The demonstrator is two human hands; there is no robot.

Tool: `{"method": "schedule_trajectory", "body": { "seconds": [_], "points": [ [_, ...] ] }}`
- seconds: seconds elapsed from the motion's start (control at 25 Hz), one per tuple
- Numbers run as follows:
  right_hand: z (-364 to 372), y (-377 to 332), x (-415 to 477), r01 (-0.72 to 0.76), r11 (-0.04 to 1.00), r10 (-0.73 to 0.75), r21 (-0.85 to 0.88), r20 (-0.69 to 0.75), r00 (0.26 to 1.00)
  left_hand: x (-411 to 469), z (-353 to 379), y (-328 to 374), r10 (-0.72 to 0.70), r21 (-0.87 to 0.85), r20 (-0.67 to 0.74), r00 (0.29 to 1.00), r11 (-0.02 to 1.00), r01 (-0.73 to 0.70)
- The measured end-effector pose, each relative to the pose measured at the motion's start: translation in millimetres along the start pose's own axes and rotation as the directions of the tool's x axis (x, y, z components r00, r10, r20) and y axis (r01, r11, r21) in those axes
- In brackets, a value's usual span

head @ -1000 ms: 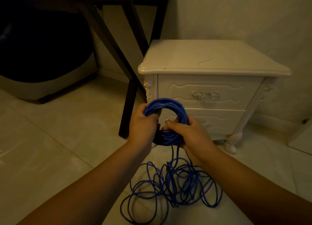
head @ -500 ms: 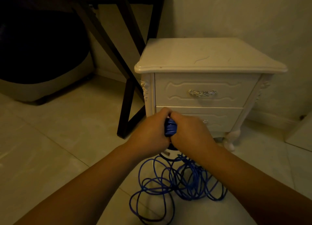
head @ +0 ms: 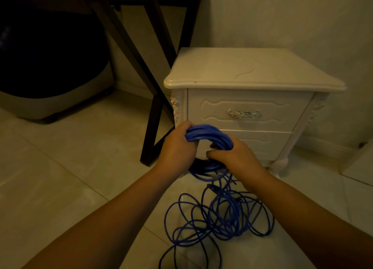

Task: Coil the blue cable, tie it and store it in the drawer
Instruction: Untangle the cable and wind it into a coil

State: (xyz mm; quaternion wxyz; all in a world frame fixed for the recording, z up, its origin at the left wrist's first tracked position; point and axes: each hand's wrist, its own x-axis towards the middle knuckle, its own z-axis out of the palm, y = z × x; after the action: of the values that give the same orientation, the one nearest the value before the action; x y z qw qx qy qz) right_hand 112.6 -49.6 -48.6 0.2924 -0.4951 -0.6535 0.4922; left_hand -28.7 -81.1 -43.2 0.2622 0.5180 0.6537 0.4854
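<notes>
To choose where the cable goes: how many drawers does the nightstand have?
2: the upper drawer, with a silver handle, and the lower drawer beneath it, partly behind the right hand.

Pale tiled floor (head: 60, 188) carries a loose tangle of blue cable (head: 218, 218) at its near middle; a white nightstand (head: 252, 67) stands at the far wall, dark table legs (head: 151, 137) just left, a grey-based tub (head: 50, 101) far left

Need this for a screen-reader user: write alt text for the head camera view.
A person's left hand and right hand grip a partly wound coil of blue cable in front of a cream nightstand with its drawers shut. The rest of the cable lies in loose loops on the tiled floor below. A dark table stands to the left.
</notes>
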Motion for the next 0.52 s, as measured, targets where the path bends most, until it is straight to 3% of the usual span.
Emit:
{"method": "schedule_trajectory", "body": {
  "seconds": [0.08,0.2,0.28,0.52],
  "points": [
    [2.9,1.6,-0.2,-0.114,0.954,0.096,0.276,0.077,0.992,-1.3,1.3,5.4,-0.181,-0.283,-0.065,0.981,0.946,0.156],
    [7.1,0.3,-0.5,-0.121,0.833,0.104,0.54,0.062,0.993,-8.7,7.8,6.4,-0.405,-0.541,0.015,0.914,0.766,0.348],
    [9.3,-0.7,-1.7,-0.064,0.843,0.081,0.534,-0.007,0.997,-12.3,10.7,3.0,-0.44,-0.553,0.071,0.895,0.73,0.402],
    [3.4,-7.3,-0.3,0.053,0.967,-0.011,0.248,-0.17,0.985,-18.3,0.5,5.9,-0.423,-0.479,0.279,0.862,0.717,0.507]
  ]
}}
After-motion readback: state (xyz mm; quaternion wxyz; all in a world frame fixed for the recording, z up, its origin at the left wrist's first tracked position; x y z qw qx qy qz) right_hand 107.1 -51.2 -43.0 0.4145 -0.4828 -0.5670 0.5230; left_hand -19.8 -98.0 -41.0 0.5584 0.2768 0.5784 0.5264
